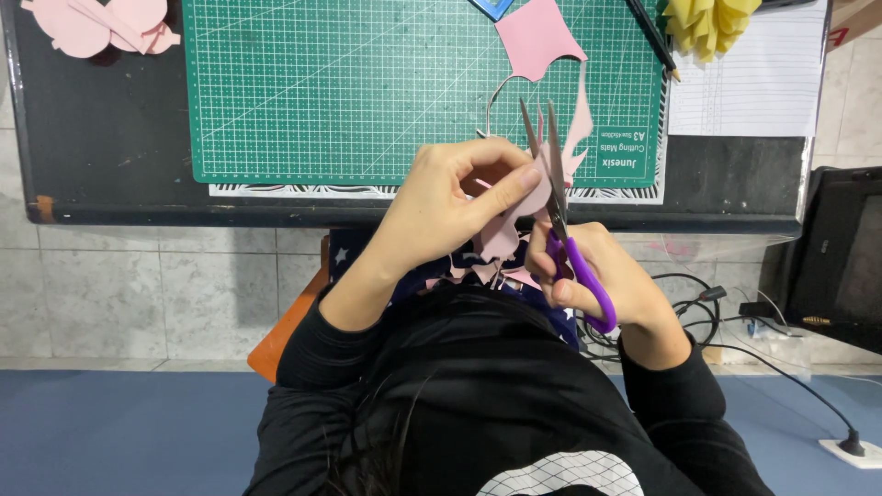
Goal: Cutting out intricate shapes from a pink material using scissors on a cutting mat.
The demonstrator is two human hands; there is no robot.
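**Friend:** What do you see from the camera on your head?

**Me:** I see my two hands in front of me, near the edge of a dark table. My left hand is pinched tight on a pink paper shape. My thumb lies flat on top of the paper. My right hand is wrapped around a pair of purple-handled scissors. My fingers go through the purple loops.

**Friend:** Are the scissors cutting?

**Me:** The blades point up and away from me. They are open just a little, like a thin letter V. The pink paper sits right where the blades meet, so blade and paper touch.

**Friend:** Where is the paper?

**Me:** It is up in the air between my hands, just over the table edge and above my lap. A thin pink strip sticks up beside the blades.

**Friend:** What else is on the table?

**Me:** A green cutting mat with a grid of lines. A pink paper scrap lies at the top of the mat. More pink cut-outs sit in the far left corner. A folded yellow paper thing and a pencil are at the top right, by a lined white sheet.

**Friend:** And below?

**Me:** Black cables lie on the floor on my right.
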